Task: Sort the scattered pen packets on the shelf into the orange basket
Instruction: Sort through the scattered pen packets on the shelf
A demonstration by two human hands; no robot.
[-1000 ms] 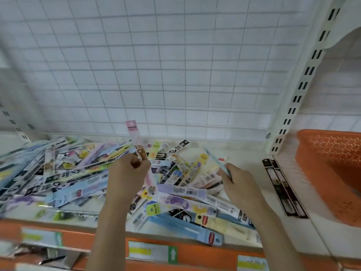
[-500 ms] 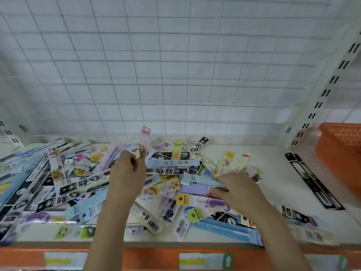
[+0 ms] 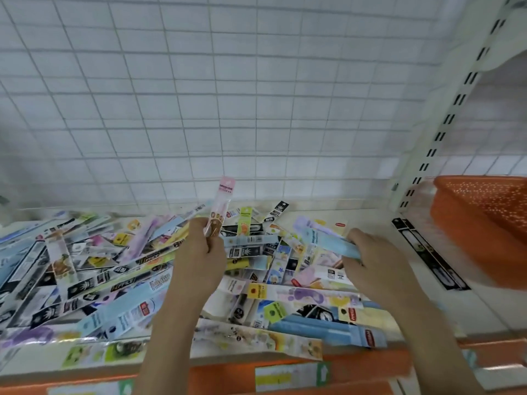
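A heap of several colourful pen packets (image 3: 119,269) covers the white shelf (image 3: 368,215). My left hand (image 3: 199,258) grips a pink pen packet (image 3: 224,201) that stands upright above the heap. My right hand (image 3: 376,266) holds a light blue pen packet (image 3: 328,242) just above the heap's right side. The orange basket (image 3: 482,220) stands at the right, beyond a white upright, a short way from my right hand.
A white wire grid (image 3: 228,95) forms the back wall. A slotted white upright (image 3: 445,129) divides the shelf from the basket's bay. Two black packets (image 3: 427,252) lie flat beside the basket. The shelf's orange front edge (image 3: 256,372) carries price labels.
My right hand has lifted a light blue packet off the heap and drawn it rightward. The view swung right, bringing more of the basket in. The left hand keeps the pink packet upright.
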